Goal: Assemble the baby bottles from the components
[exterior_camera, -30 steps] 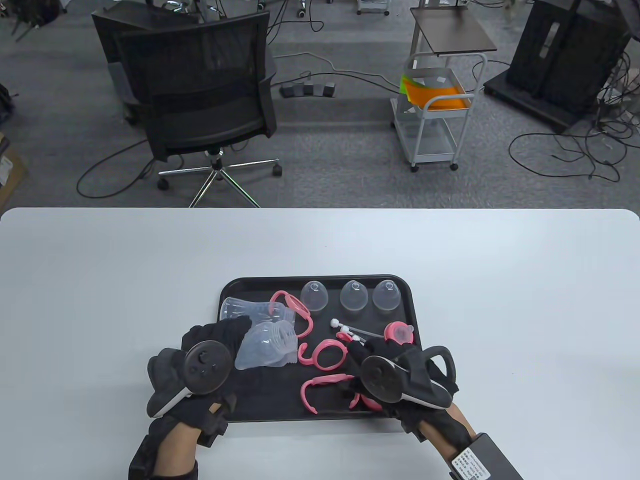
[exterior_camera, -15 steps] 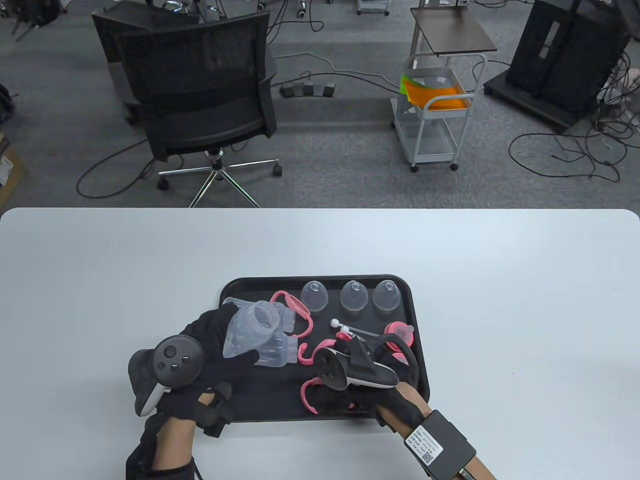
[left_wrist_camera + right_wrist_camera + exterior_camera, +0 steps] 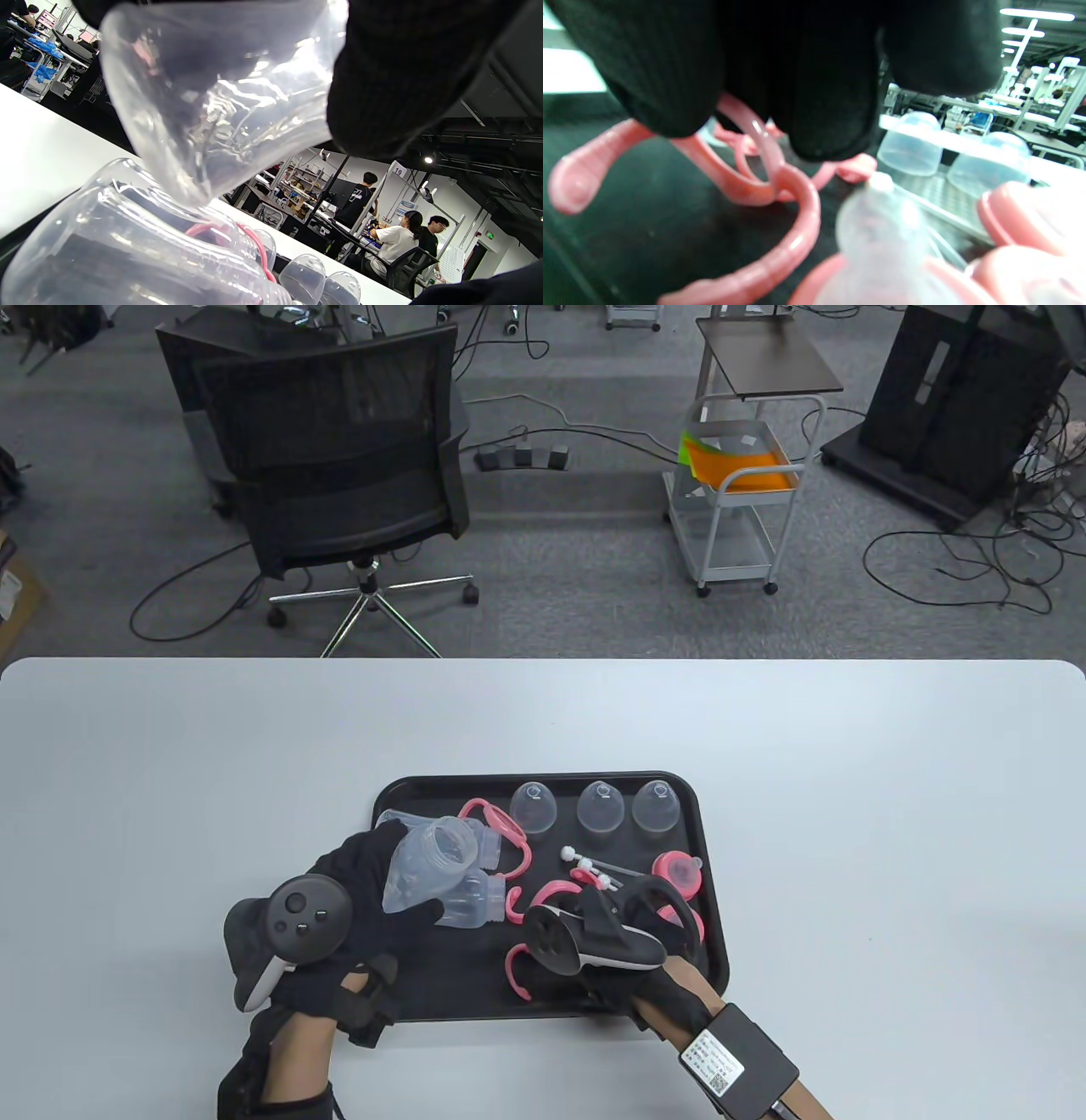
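So this looks like the pick-up-parts stage: the left hand (image 3: 356, 891) grips a clear bottle (image 3: 428, 857), mouth tilted up, just above the tray (image 3: 551, 777) on the bench (image 3: 170, 772). The right hand (image 3: 628, 950) is down among the pink handle rings (image 3: 780, 186); fingers touch one, but I can't tell if it's actually gripped. I'd guess the next move is lifting a ring and lining it up over the bottle's neck. Writing-wise, there's a "19" sign (image 3: 398, 171) in the background and a wrist label (image 3: 711, 1060), too small to read.
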`<state>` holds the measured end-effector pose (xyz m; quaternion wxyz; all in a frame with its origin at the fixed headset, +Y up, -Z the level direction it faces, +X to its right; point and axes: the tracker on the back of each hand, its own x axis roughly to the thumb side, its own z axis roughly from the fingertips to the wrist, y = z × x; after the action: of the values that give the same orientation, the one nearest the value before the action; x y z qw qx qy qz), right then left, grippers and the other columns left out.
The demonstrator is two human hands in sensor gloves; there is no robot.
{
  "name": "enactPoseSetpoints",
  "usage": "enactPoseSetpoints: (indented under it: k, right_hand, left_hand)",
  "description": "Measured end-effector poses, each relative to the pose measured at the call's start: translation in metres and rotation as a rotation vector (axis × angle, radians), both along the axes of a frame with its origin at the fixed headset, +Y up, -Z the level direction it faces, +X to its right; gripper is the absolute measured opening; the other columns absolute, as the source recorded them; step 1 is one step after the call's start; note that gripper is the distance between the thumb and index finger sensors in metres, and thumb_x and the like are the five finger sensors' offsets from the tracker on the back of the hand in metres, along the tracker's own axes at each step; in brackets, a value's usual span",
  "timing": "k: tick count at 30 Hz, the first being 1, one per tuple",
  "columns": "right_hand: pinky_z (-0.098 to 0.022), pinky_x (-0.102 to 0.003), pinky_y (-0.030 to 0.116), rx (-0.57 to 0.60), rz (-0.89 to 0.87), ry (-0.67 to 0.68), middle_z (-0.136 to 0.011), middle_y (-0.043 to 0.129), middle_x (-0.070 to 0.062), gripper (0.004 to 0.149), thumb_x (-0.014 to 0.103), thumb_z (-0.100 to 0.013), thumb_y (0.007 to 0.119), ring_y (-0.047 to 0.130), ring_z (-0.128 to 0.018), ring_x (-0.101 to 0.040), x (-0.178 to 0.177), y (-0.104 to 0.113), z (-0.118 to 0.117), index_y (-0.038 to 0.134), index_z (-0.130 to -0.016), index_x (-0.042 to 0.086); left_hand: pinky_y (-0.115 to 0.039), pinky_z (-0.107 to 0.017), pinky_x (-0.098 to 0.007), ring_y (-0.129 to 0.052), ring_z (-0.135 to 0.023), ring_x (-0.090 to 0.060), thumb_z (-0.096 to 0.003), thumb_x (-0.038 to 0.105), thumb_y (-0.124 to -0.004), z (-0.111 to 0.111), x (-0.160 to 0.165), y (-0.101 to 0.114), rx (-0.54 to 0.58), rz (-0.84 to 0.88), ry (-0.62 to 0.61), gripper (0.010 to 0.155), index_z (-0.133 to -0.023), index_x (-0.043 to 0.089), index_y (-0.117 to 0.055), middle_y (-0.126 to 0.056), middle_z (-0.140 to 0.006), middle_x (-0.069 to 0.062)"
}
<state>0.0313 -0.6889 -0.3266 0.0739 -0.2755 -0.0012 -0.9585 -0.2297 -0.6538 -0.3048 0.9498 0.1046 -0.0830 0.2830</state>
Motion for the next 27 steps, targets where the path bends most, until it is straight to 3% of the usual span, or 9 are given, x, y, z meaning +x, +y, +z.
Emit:
enactPoseSetpoints:
  k: [8, 14, 20, 22, 27]
  right_hand:
    - [-0.022, -0.034, 0.093, 0.085, -0.202, 0.016, -0.08, 0.095, -0.005, 0.048, 0.043, -0.033, 0.094, 0.106, -0.04, -0.018, 0.02, 0.063, 0.013, 0.097, -0.075, 0.02]
    - [-0.022, -0.033, 0.093, 0.263, -0.338, -0.064, -0.078, 0.096, -0.004, 0.048, 0.045, -0.033, 0.094, 0.107, -0.039, -0.016, 0.048, 0.102, 0.022, 0.097, -0.074, 0.021]
    - [-0.022, -0.032, 0.093, 0.406, -0.448, -0.104, -0.078, 0.096, -0.004, 0.048, 0.045, -0.034, 0.094, 0.107, -0.04, -0.015, 0.064, 0.123, 0.032, 0.097, -0.075, 0.021]
    - [-0.023, -0.032, 0.093, 0.433, -0.467, -0.095, -0.078, 0.096, -0.004, 0.048, 0.045, -0.034, 0.094, 0.107, -0.041, -0.015, 0.066, 0.126, 0.036, 0.096, -0.075, 0.021]
    - [-0.025, -0.031, 0.094, 0.533, -0.488, -0.087, -0.079, 0.095, -0.002, 0.047, 0.046, -0.035, 0.094, 0.107, -0.043, -0.013, 0.065, 0.137, 0.051, 0.095, -0.076, 0.023]
  left_hand:
    - [-0.059, -0.077, -0.068, -0.085, -0.098, -0.035, -0.0331, 0.061, -0.108, 0.001, -0.005, 0.001, 0.017, 0.06, 0.006, 0.099, -0.111, 0.024, -0.058, -0.069, -0.105, -0.005]
    - [-0.059, -0.076, -0.068, -0.083, -0.098, -0.038, -0.033, 0.061, -0.108, 0.001, -0.005, 0.001, 0.021, 0.088, -0.01, 0.099, -0.111, 0.023, -0.059, -0.07, -0.105, -0.006]
    - [-0.061, -0.076, -0.066, -0.078, -0.102, -0.042, -0.0325, 0.061, -0.108, -0.001, 0.001, 0.0, 0.001, 0.092, -0.073, 0.099, -0.11, 0.023, -0.061, -0.067, -0.111, -0.01]
    - [-0.063, -0.075, -0.065, -0.084, -0.099, -0.038, -0.0322, 0.06, -0.109, -0.002, 0.003, 0.0, 0.0, 0.093, -0.092, 0.099, -0.11, 0.021, -0.062, -0.076, -0.106, -0.008]
    - [-0.061, -0.075, -0.067, -0.086, -0.096, -0.035, -0.0308, 0.06, -0.111, -0.001, 0.01, 0.001, -0.008, 0.095, -0.157, 0.099, -0.108, 0.02, -0.064, -0.077, -0.104, -0.007]
